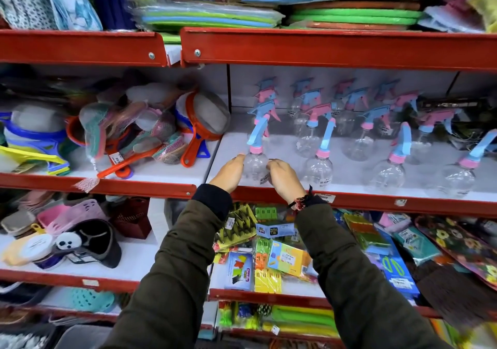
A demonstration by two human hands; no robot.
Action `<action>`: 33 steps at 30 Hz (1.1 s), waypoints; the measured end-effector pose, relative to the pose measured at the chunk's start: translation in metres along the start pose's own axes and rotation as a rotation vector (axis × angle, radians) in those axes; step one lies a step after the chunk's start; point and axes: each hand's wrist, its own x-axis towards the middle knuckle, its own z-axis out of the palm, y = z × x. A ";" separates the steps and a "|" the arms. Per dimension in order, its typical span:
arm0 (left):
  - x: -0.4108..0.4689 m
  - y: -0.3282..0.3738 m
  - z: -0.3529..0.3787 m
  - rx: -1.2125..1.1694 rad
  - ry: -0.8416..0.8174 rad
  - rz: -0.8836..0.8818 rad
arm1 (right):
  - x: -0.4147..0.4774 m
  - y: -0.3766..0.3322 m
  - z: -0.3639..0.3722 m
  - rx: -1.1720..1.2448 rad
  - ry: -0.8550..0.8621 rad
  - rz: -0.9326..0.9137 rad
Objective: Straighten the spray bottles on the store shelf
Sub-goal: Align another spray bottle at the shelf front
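Note:
Several clear spray bottles with pink and blue trigger heads stand on the white middle shelf (231, 144). The front-left spray bottle (255, 164) stands upright at the shelf's front edge, its blue nozzle pointing up and left. My left hand (228, 172) presses its left side and my right hand (283, 178) presses its right side. To the right in the front row stand a second bottle (318, 169), a third bottle (390, 173) and a fourth bottle (457, 178). Behind them, further bottles (309, 133) stand in loose rows, nozzles facing different ways.
A red shelf lip (376, 202) runs along the front edge. Netted strainers and scoops (150, 130) fill the bay to the left. An upper red shelf (322, 48) overhangs with stacked mats. Packaged clips and cloths (282, 254) lie on the shelf below.

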 end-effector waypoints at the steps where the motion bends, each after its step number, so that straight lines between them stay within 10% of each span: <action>1: -0.002 0.001 0.000 0.000 0.001 -0.011 | 0.000 0.001 0.000 -0.013 -0.001 -0.005; 33: -0.024 -0.005 0.012 -0.101 0.180 0.110 | -0.022 -0.005 0.006 0.107 0.010 -0.033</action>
